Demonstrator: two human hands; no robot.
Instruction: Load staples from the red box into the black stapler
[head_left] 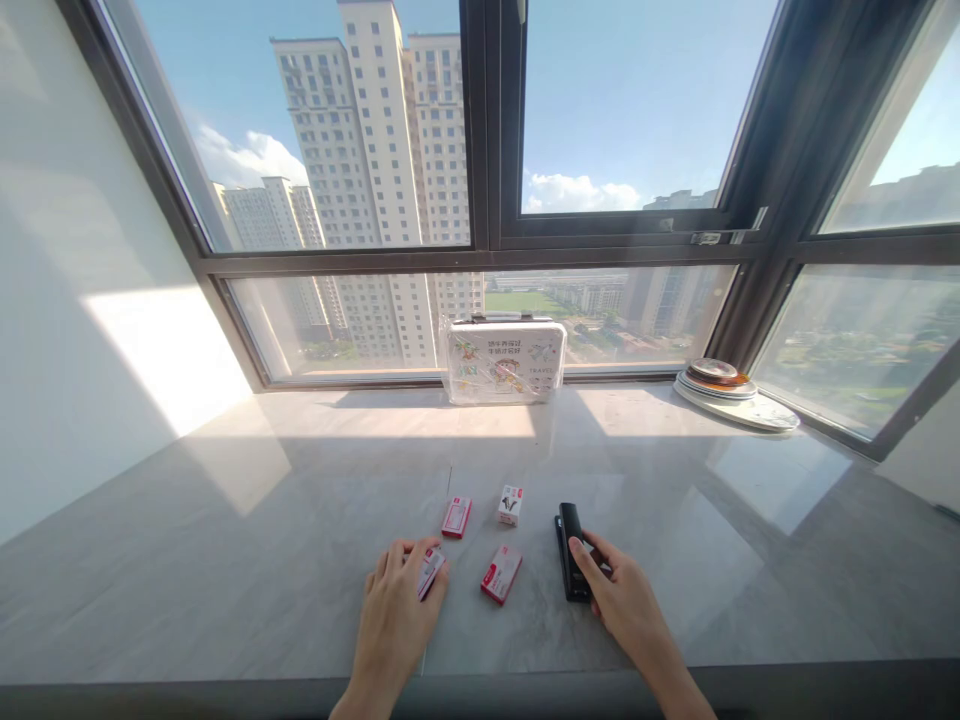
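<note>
My left hand (pixel 394 612) lies on the grey stone sill (pixel 247 540) with its fingers closed around a small red and white staple box (pixel 430 570). My right hand (pixel 619 598) rests over the near end of a black stapler (pixel 570 550), fingers touching its top and side. Between the hands lies a second red staple box (pixel 501 573). A third red box (pixel 456 517) and a small white box (pixel 510 505) sit just beyond.
A white tin case (pixel 504 361) wrapped in plastic leans against the window at the back. A stack of plates (pixel 731 392) sits at the far right of the sill. A white wall (pixel 82 330) bounds the left side.
</note>
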